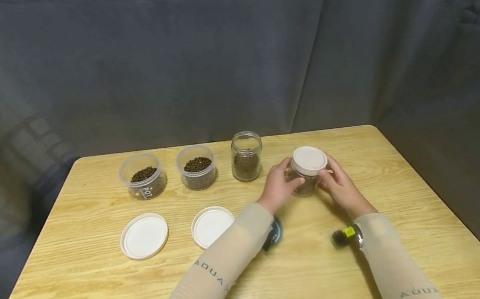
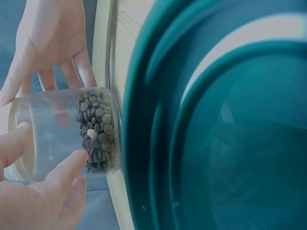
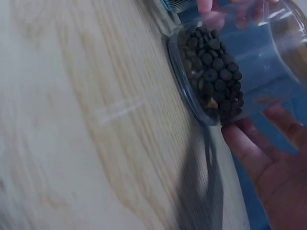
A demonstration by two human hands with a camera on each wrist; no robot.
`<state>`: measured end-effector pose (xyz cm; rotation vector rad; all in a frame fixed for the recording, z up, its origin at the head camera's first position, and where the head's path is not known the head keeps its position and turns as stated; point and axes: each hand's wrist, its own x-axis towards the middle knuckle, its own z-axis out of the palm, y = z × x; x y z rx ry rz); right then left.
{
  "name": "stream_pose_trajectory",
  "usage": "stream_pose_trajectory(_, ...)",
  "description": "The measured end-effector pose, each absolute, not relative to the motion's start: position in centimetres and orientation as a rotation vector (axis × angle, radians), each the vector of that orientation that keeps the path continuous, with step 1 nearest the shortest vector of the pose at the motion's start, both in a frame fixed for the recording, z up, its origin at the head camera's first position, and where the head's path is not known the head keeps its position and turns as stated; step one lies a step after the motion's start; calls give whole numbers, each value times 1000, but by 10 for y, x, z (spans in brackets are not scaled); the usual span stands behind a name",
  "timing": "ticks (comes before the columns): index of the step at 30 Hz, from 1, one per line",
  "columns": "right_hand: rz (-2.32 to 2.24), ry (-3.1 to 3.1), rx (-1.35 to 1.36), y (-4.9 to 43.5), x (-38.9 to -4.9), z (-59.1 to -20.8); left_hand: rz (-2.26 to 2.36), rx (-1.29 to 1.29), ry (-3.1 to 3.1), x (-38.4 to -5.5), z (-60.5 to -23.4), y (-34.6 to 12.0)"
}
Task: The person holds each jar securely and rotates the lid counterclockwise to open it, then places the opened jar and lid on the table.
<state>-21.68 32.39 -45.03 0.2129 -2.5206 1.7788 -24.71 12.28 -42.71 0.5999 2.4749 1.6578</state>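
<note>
A clear jar with a white lid (image 1: pixel 309 160) is between both hands. Dark brown pellets (image 2: pixel 98 129) fill its base end, with a pale one among them. My left hand (image 1: pixel 279 185) grips the jar's left side, thumb in front. On the other side my right hand (image 1: pixel 342 188) holds it near the lid, thumb at the front. The right wrist view shows right-hand fingers (image 3: pixel 249 148) against the jar wall (image 3: pixel 256 62), its base close to the tabletop. How far the fingers reach behind the jar is partly hidden.
Left of the hands stand an uncovered glass jar (image 1: pixel 247 161) and two uncovered plastic tubs (image 1: pixel 199 179), (image 1: pixel 147 188), all with pellets. White lids (image 1: pixel 144 236), (image 1: pixel 211 225) lie in front of the tubs. A teal round object (image 2: pixel 230 124), kind unclear, is near my left wrist.
</note>
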Motion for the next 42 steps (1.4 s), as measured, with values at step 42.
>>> stream_pose_trajectory(42, 1853, -2487, 224, 328, -213, -450, 1667, 581, 2451, -246, -431, 128)
